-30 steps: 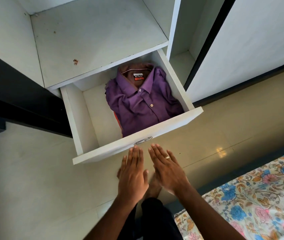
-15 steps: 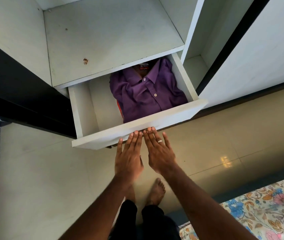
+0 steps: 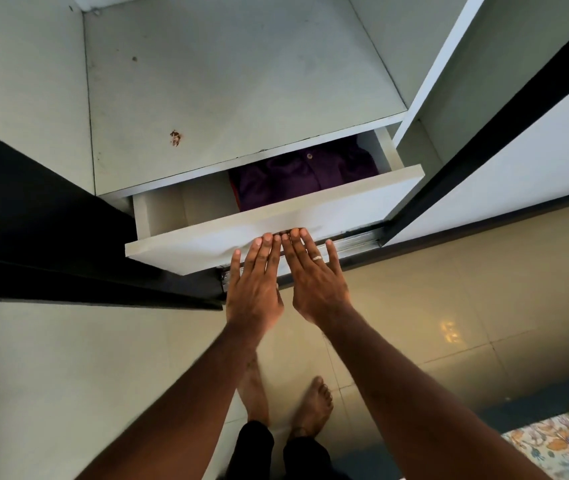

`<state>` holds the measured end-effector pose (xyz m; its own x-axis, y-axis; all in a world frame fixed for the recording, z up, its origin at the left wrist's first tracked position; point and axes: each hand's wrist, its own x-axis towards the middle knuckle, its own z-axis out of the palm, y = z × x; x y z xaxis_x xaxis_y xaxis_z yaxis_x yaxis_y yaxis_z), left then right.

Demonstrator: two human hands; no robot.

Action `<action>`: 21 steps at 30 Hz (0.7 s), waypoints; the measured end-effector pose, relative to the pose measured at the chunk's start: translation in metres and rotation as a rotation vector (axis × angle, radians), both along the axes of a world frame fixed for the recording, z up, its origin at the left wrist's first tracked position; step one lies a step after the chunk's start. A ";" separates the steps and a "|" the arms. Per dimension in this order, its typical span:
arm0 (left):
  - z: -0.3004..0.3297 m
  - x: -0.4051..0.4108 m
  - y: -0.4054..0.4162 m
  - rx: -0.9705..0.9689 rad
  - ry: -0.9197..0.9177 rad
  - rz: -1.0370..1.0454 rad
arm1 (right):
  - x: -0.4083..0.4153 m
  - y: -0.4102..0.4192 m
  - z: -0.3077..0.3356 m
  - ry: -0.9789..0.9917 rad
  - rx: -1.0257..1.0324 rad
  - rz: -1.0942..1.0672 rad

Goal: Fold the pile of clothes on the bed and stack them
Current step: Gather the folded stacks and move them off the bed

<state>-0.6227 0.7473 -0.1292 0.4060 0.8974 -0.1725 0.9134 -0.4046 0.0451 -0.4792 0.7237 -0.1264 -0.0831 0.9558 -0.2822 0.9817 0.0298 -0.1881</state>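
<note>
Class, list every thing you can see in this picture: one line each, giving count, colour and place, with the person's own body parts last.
drawer: one, white, partly open under the shelf
shirt: one, purple, inside the drawer
shelf: one, white, above the drawer
floor: one, beige tiles, below
bedsheet: one, floral, lower right corner
left hand: one, flat fingers on the drawer front
right hand: one, ringed, flat fingers on the drawer front
feet: two, bare, on the floor

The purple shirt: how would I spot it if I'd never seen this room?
Find the white wardrobe's half-open drawer, which both hands push at its front. The purple shirt lies folded inside, toward the right. It is the only dark purple thing among pale boards, with one small button showing.
</note>
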 end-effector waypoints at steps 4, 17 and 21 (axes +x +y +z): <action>0.000 0.001 0.030 0.000 0.020 0.001 | 0.001 0.029 0.001 0.014 -0.004 -0.003; -0.001 0.007 0.078 -0.044 0.053 0.006 | 0.003 0.077 -0.005 0.029 0.009 -0.015; 0.003 0.007 0.084 -0.071 0.040 -0.009 | 0.005 0.083 -0.004 0.022 0.010 -0.002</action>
<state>-0.6162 0.8314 -0.1260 0.4051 0.8790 -0.2515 0.9116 -0.4095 0.0371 -0.4746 0.8071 -0.1299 -0.0873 0.9587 -0.2706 0.9775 0.0300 -0.2090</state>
